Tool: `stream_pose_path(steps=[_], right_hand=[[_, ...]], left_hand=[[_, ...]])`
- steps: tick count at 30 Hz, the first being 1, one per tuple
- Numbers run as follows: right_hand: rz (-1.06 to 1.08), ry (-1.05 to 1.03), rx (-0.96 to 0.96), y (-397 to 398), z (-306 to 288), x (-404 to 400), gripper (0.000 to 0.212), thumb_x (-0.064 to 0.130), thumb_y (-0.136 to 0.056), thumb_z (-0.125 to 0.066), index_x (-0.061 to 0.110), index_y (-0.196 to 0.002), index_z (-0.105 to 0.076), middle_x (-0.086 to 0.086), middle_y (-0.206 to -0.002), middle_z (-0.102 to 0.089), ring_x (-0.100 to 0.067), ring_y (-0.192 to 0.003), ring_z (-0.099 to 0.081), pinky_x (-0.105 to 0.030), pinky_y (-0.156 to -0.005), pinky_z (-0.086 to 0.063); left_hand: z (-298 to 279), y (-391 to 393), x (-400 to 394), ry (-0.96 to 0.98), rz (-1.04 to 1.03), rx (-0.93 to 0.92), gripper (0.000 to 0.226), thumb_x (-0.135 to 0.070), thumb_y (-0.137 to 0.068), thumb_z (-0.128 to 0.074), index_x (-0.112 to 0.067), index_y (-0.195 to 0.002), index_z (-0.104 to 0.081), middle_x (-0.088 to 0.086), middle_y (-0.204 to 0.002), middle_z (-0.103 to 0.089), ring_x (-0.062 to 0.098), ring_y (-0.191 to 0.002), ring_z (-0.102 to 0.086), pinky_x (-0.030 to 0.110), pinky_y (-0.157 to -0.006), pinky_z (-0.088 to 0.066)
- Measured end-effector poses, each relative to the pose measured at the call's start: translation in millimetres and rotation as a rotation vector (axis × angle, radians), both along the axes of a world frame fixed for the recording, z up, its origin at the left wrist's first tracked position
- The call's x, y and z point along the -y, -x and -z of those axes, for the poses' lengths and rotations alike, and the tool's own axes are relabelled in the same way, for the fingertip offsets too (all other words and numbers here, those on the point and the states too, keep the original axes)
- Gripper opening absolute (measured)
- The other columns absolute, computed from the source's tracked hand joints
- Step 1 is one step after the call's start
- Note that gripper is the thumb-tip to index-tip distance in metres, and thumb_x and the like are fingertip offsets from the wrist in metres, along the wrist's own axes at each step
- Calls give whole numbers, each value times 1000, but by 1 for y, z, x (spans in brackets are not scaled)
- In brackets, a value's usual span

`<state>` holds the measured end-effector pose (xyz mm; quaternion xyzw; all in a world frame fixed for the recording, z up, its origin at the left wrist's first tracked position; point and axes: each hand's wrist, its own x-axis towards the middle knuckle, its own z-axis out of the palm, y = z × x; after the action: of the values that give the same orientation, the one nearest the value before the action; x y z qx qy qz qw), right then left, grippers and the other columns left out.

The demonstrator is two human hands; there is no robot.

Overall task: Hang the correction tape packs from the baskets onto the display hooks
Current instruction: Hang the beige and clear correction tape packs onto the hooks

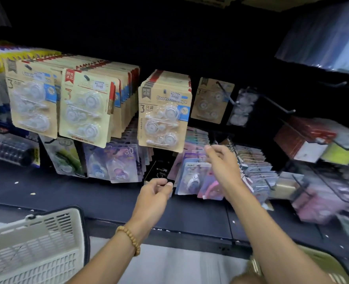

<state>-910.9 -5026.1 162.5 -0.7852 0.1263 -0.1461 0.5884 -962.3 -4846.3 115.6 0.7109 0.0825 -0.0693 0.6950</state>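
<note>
Baskets lie near, white basket [32,242] nearer the left hand [155,193], its fingers loosely curled on nothing clear, while the empty, relaxed right hand [220,162] hovers below the hung correction tape packs [164,111].

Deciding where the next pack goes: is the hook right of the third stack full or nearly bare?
Nearly bare: one pack hangs at the back, most of the hook exposed.

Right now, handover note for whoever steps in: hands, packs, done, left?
Left hand: pinching the lower edge of a black card on the lower hook row.
Right hand: fingers curled, raised just below the Correction Tape packs; holds nothing I can make out.
Done: three upper hooks carry packs.
Left: hook further right shows one pack. White basket lower left, contents not visible.
</note>
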Motion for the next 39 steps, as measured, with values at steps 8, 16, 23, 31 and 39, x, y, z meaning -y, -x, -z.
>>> stream_pose_path(steps=[8, 16, 23, 31, 39], right_hand=[[268, -101, -85, 119, 51, 131, 9, 25, -100, -61, 17, -101, -66, -7, -103, -70, -21, -97, -66, -32, -77, -48], [558, -125, -217, 269, 98, 235, 12, 29, -99, -61, 19, -102, -69, 0, -102, -71, -18, -97, -67, -35, -84, -52], [541, 73, -529, 331, 153, 305, 28, 36, -98, -61, 17, -118, -68, -1, -112, -69, -16, -99, -62, -30, -86, -47], [111, 312, -766, 278, 211, 353, 46, 36, -89, -75, 16, -128, -61, 4, -123, -64, -20, -118, -60, -35, -97, -49], [-122, 399, -982, 256, 245, 371, 61, 49, -71, -87, 23, -119, -62, 2, -116, -67, -20, -105, -62, -35, -91, -53]], left_hand=[[16, 34, 86, -75, 235, -4, 2, -27, -99, -62, -26, -100, -63, -2, -96, -69, 21, -101, -67, 40, -99, -51], [51, 83, 186, -272, 594, 5, 10, -32, -99, -62, -25, -105, -65, -2, -107, -68, 18, -104, -66, 38, -96, -53], [96, 99, 276, -510, 998, 15, 30, -33, -96, -65, -18, -123, -62, -2, -111, -67, 11, -98, -64, 19, -75, -49], [163, 60, 366, -958, 1251, 158, 75, -43, -87, -75, -18, -149, -42, 1, -144, -55, 20, -127, -55, 33, -104, -46], [208, 35, 384, -1122, 1222, 99, 68, -39, -76, -86, -21, -127, -44, 0, -119, -66, 20, -96, -70, 41, -78, -62]])
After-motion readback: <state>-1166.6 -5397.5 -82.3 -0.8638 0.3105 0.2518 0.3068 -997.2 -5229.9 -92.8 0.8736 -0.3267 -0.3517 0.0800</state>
